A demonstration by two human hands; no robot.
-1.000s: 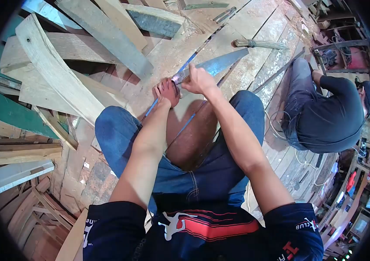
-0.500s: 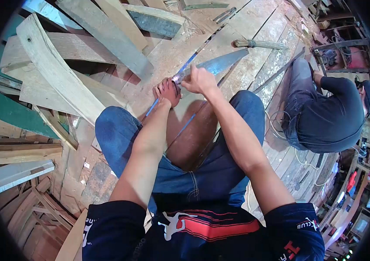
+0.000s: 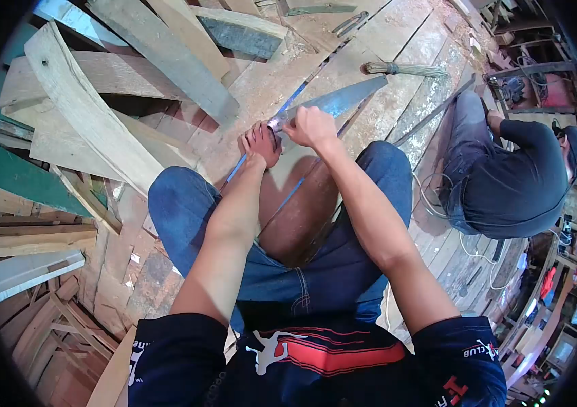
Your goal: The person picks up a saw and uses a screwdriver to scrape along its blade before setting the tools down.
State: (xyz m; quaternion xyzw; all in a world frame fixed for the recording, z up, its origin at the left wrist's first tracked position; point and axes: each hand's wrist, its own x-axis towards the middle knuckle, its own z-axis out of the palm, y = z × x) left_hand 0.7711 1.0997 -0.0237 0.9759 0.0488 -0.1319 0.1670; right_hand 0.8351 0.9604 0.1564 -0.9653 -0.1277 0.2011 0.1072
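A handsaw [image 3: 351, 97] lies across the space in front of my knees, its broad grey blade pointing to the upper right. My left hand [image 3: 260, 144] is wrapped around the saw's handle end, and most of the handle is hidden under the fingers. Just right of it, my right hand [image 3: 310, 127] is closed in a fist against the blade near the handle. Whatever its fingers grip is hidden from view. Beyond the blade's tip lies a short brush [image 3: 407, 69] of bundled bristles on the plank floor.
Wooden planks [image 3: 166, 57] and a curved board [image 3: 75, 102] are piled on the left. At the right, a person [image 3: 512, 176] in dark clothes sits on the floor beside a pale cable [image 3: 468, 252]. Cluttered shelves [image 3: 567, 319] line the far right.
My right hand has shifted very slightly to the left, and its raised index finger has folded down into the fist. My left hand and the saw look the same.
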